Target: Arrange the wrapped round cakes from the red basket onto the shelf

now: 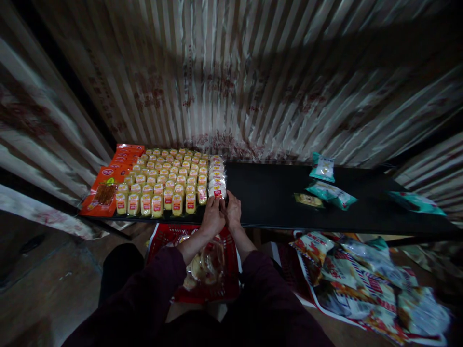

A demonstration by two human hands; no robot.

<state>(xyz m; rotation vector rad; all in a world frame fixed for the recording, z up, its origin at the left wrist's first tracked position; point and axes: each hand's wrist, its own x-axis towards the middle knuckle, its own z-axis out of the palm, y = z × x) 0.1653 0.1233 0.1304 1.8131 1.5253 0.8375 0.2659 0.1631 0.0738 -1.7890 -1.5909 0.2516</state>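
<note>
Both the left hand (212,218) and right hand (234,211) close fingers on a white packet (218,192) at the bench (275,195) edge, apparently squaring its column.

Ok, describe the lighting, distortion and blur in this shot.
Head view is dim, brightest on the yellow packets; its wide lens bows the striped curtain and the black shelf; in the head view, the left hand and right hand look sharp, the floor bags smeared.

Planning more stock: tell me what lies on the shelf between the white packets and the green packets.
Head view: bare black shelf between the white packets and the green packets, save one olive packet beside the green.
</note>
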